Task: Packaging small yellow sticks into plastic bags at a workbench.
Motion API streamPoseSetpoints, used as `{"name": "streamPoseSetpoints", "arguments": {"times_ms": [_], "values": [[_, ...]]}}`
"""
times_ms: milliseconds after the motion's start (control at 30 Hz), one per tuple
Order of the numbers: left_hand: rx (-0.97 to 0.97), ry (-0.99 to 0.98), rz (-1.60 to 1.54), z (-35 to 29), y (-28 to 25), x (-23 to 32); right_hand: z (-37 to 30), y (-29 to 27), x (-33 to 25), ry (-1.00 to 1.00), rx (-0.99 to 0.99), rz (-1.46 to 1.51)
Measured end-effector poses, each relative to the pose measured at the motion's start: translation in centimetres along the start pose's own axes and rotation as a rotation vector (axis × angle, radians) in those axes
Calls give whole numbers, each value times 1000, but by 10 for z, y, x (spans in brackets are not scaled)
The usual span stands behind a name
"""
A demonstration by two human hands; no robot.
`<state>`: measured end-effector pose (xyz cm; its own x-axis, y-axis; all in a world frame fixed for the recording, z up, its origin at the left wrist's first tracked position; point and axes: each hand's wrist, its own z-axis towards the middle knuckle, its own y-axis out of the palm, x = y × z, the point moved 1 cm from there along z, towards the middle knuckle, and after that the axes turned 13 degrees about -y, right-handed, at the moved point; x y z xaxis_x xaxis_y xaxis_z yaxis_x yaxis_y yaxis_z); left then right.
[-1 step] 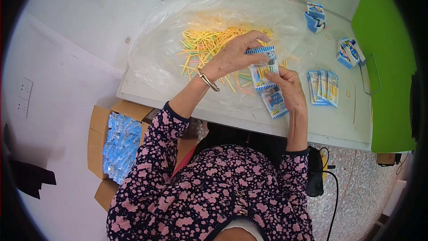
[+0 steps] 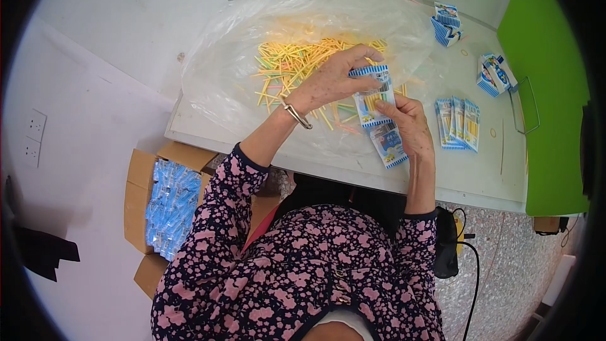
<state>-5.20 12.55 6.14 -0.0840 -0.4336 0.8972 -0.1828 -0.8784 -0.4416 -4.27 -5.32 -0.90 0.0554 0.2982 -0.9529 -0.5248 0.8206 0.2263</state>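
A small blue-and-white printed packet (image 2: 374, 111) with a clear window is held up over the table. Thin yellow and green sticks show through its window. My left hand (image 2: 331, 79) is closed at its upper end, thumb across the front and fingers curled behind the top edge. My right hand (image 2: 410, 123) grips the packet's right side, its thumb pressed on the front. Below it, another blue-and-white packet (image 2: 388, 146) lies near the front of the table, partly covered by the held one. Behind my left hand spreads a loose pile of thin yellow, green and pink sticks (image 2: 287, 57).
A clear plastic sheet (image 2: 218, 79) lies under the sticks. To the right are overlapping filled packets (image 2: 457, 125), a small box (image 2: 494, 76), crumpled packets (image 2: 446, 30) and a green panel (image 2: 543, 107). A cardboard box (image 2: 137, 205) of blue packets stands at lower left.
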Motion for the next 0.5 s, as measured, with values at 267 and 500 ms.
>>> {"name": "streamPoseSetpoints", "arguments": {"times_ms": [267, 500], "values": [[-3, 54, 230, 2, -2, 12, 2, 0, 3, -6, -12, 40], [-54, 116, 229, 8, 3, 2, -3, -5, -3, 13, -34, 49]]}}
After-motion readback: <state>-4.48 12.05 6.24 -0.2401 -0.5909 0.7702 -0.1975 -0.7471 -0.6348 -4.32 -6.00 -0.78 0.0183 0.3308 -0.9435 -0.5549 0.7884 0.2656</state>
